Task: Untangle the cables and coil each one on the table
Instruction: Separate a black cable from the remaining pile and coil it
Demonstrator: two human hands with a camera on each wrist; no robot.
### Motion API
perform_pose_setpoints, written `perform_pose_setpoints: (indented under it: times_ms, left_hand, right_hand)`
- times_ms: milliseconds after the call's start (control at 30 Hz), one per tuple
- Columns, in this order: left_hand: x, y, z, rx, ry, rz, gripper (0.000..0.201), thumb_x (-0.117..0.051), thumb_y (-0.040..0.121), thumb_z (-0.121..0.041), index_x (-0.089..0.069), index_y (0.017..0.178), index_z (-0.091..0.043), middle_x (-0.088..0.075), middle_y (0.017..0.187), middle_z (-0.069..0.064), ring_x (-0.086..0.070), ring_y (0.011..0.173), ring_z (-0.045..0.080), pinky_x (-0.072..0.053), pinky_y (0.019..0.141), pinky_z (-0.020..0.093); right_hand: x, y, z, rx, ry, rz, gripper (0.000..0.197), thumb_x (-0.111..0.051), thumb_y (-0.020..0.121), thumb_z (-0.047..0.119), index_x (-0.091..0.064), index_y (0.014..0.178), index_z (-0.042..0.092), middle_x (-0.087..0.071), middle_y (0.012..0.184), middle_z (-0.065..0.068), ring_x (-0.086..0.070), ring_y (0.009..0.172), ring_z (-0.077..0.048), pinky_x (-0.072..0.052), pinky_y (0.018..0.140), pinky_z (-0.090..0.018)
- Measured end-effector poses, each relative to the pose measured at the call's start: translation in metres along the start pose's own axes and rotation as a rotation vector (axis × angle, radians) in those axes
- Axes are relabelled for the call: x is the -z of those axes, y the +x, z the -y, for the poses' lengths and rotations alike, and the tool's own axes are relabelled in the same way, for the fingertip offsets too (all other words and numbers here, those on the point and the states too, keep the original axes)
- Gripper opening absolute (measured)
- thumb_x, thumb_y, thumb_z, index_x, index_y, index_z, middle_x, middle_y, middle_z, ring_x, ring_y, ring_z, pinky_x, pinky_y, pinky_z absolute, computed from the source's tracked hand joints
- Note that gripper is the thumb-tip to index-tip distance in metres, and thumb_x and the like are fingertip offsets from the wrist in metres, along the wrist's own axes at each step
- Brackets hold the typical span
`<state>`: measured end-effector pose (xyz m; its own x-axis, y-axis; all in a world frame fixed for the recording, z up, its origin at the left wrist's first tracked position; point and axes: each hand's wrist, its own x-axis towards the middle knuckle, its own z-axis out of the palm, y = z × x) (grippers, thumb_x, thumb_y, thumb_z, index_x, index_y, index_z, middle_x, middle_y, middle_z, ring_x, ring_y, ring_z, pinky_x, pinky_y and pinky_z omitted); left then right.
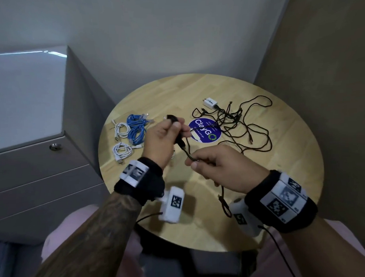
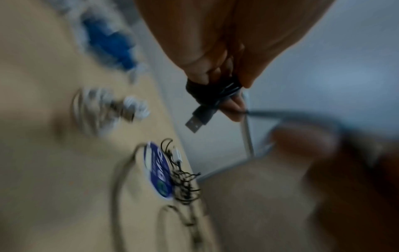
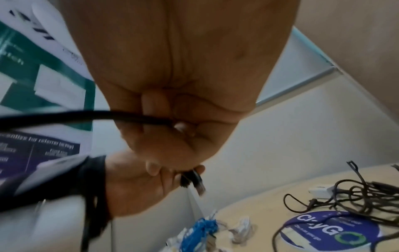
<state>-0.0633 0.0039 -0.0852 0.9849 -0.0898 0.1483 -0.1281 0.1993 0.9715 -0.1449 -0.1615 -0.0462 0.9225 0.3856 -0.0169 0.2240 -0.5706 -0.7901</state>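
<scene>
Above the near-middle of the round wooden table (image 1: 273, 207), the left hand (image 1: 163, 141) grips a small wound bundle of black cable (image 1: 178, 136), fingers curled round it, its USB plug (image 2: 195, 123) sticking out past the fingertips. The right hand (image 1: 222, 166) pinches the same cable's free run just beside it, fingers curled; the slack hangs down toward the near edge. On the far right lies a loose tangle of black cables (image 1: 247, 123) with a white charger (image 1: 209, 103), partly over a blue round sticker (image 1: 205, 131). On the left lie 2 blue coils (image 1: 136, 127) and 2 white coils (image 1: 121, 140).
</scene>
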Motion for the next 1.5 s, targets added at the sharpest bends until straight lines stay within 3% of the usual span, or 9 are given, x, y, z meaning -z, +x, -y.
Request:
perform_pose_setpoints:
  times_ms: [133, 300, 500, 667, 867, 967, 1100, 1333, 1500]
  left_hand:
    - [-0.016, -0.021, -0.003, 0.011, 0.309, 0.38, 0.032, -0.044, 0.102, -0.025, -0.063, 0.089, -0.002, -0.062, 0.068, 0.003, -0.057, 0.061, 0.017, -0.047, 0.062, 0.03]
    - [-0.018, -0.024, -0.018, 0.309, 0.112, 0.539, 0.038, -0.041, 0.104, -0.026, -0.056, 0.073, -0.01, -0.038, 0.051, -0.002, -0.034, 0.044, 0.011, -0.046, 0.058, 0.025]
    - [0.008, -0.005, -0.032, 0.554, -0.717, 0.327, 0.037, -0.04, 0.1, -0.035, -0.052, 0.07, -0.017, -0.034, 0.051, -0.01, -0.033, 0.041, 0.004, -0.046, 0.058, 0.02]
    - [0.019, -0.003, -0.032, 0.507, -0.796, 0.144, 0.028, -0.05, 0.096, -0.034, -0.054, 0.076, -0.015, -0.04, 0.056, -0.009, -0.039, 0.045, 0.003, -0.048, 0.062, 0.02]
    - [0.013, -0.004, -0.029, 0.407, -0.819, 0.112, 0.019, -0.046, 0.097, -0.019, -0.059, 0.094, -0.005, -0.056, 0.072, 0.002, -0.056, 0.068, 0.015, -0.056, 0.071, 0.032]
    - [0.011, 0.002, -0.016, 0.295, -0.693, 0.031, 0.02, -0.04, 0.1, -0.011, -0.056, 0.107, 0.001, -0.061, 0.089, 0.009, -0.063, 0.083, 0.019, -0.053, 0.086, 0.033]
    - [0.012, 0.008, 0.0, 0.072, -0.142, -0.118, 0.016, -0.048, 0.1, -0.003, -0.063, 0.1, 0.001, -0.069, 0.084, 0.011, -0.068, 0.079, 0.025, -0.055, 0.083, 0.034]
    - [-0.015, -0.024, -0.004, 0.154, 0.218, 0.429, 0.028, -0.042, 0.103, -0.016, -0.061, 0.09, 0.0, -0.06, 0.07, 0.01, -0.058, 0.059, 0.018, -0.049, 0.059, 0.026]
    - [-0.026, -0.031, -0.011, 0.305, 0.022, 0.483, 0.034, -0.045, 0.103, -0.023, -0.053, 0.075, -0.006, -0.041, 0.052, 0.0, -0.037, 0.046, 0.014, -0.047, 0.061, 0.028]
  right_hand:
    - [0.022, -0.002, -0.007, 0.052, -0.007, -0.273, 0.015, -0.063, 0.098, 0.014, -0.077, 0.096, 0.015, -0.068, 0.071, 0.013, -0.059, 0.063, -0.001, -0.046, 0.062, -0.017]
    - [0.03, 0.004, -0.032, 0.062, -0.104, -0.429, 0.009, -0.068, 0.096, 0.024, -0.078, 0.098, 0.024, -0.07, 0.082, 0.013, -0.063, 0.08, -0.006, -0.05, 0.072, -0.029]
    - [0.014, 0.014, -0.04, -0.068, -0.078, -0.292, 0.03, -0.053, 0.098, 0.049, -0.073, 0.103, 0.028, -0.064, 0.069, -0.004, -0.062, 0.07, -0.021, -0.055, 0.071, -0.044]
    - [0.002, 0.018, -0.037, -0.077, -0.085, -0.191, 0.031, -0.049, 0.094, 0.058, -0.071, 0.101, 0.038, -0.072, 0.09, -0.013, -0.068, 0.09, -0.027, -0.056, 0.083, -0.045]
    - [-0.008, 0.017, -0.038, -0.115, -0.105, -0.146, 0.024, -0.054, 0.102, 0.036, -0.073, 0.097, 0.021, -0.056, 0.059, 0.006, -0.051, 0.057, -0.014, -0.049, 0.061, -0.036]
    - [-0.019, 0.016, -0.03, -0.11, -0.187, -0.094, 0.023, -0.051, 0.103, 0.033, -0.068, 0.103, 0.019, -0.059, 0.068, 0.006, -0.053, 0.062, -0.015, -0.052, 0.064, -0.037]
    - [-0.024, 0.008, -0.013, -0.008, -0.422, -0.101, 0.023, -0.046, 0.103, 0.033, -0.066, 0.108, 0.022, -0.069, 0.086, 0.001, -0.061, 0.077, -0.023, -0.051, 0.07, -0.039]
    - [0.019, 0.009, -0.017, 0.218, -0.628, -0.524, 0.019, -0.054, 0.097, 0.03, -0.072, 0.1, 0.024, -0.062, 0.089, 0.003, -0.055, 0.083, -0.023, -0.045, 0.073, -0.041]
    - [0.019, 0.009, -0.041, 0.128, -0.22, -0.475, 0.02, -0.056, 0.1, 0.025, -0.074, 0.106, 0.02, -0.063, 0.091, 0.006, -0.058, 0.087, -0.009, -0.047, 0.078, -0.032]
